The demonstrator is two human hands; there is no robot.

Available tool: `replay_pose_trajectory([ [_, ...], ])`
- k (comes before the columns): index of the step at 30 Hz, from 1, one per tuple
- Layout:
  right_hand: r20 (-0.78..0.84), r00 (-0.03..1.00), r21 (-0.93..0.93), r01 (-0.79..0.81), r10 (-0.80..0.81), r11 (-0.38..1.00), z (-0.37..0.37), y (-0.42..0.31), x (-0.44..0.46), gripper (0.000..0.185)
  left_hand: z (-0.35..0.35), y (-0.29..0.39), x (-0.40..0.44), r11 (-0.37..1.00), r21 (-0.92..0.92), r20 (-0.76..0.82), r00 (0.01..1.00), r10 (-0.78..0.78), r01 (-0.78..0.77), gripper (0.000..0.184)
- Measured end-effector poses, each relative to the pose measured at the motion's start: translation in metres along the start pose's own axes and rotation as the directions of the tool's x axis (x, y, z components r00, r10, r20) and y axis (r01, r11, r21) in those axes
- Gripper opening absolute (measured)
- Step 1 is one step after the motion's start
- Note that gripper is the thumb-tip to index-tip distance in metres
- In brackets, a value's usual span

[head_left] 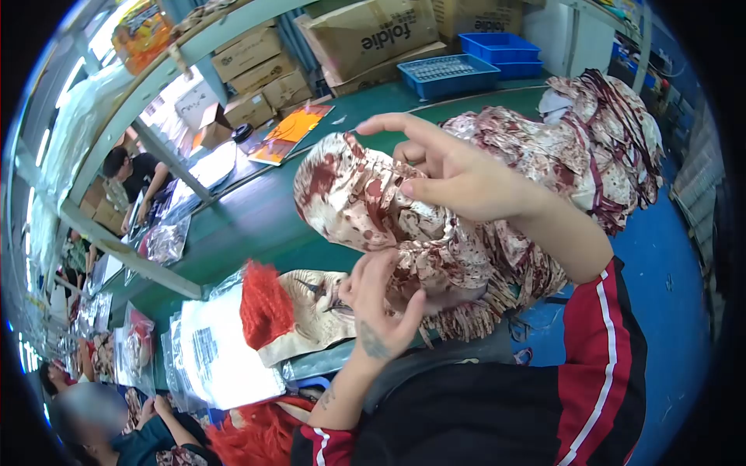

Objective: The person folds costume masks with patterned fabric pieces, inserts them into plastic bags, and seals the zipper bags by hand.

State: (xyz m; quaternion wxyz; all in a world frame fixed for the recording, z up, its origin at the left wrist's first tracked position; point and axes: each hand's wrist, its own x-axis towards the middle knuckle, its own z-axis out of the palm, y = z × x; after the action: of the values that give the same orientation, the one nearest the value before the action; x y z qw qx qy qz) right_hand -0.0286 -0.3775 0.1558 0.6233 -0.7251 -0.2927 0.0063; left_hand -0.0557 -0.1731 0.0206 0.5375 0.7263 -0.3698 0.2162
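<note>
In front of me a white cloth hood with dark red splatters stands with its rounded top toward the left, its lower folds bunched and fringed. My right hand is over its far side, index finger stretched out and thumb apart. On the near side is my left hand, fingers loosely bent and thumb spread; whether either hand touches the cloth is hard to tell. Left of my left hand lies a pale mask with bright red hair.
More splattered cloth is heaped at the right. Plastic bags lie left of the mask. A blue basket and cardboard boxes stand along the back. Other people work at the left, one at the near left. Metal posts rise by the green table.
</note>
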Motion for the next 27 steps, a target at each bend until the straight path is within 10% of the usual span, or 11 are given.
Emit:
replay_pose_trajectory([
  [4,-0.12,0.95,-0.146,0.272,-0.29,0.951,0.022,0.025,0.026,0.043,0.001,0.017,0.0,0.922,0.383,-0.002,0.998,-0.061,0.057,0.058],
  [12,0.019,0.981,-0.231,0.19,-0.191,0.954,0.029,0.039,0.047,0.032,-0.025,0.007,0.012,0.855,0.514,-0.169,0.985,0.025,0.067,0.034],
  [15,-0.049,0.912,-0.595,0.302,-0.408,0.745,0.032,0.041,0.052,0.028,-0.03,0.008,-0.002,0.952,0.307,0.044,0.999,0.008,-0.021,0.025],
  [27,0.007,0.994,-0.404,0.103,-0.11,0.909,0.06,0.063,0.072,0.035,-0.022,0.035,-0.013,0.99,0.007,0.092,0.986,0.14,-0.142,0.022],
])
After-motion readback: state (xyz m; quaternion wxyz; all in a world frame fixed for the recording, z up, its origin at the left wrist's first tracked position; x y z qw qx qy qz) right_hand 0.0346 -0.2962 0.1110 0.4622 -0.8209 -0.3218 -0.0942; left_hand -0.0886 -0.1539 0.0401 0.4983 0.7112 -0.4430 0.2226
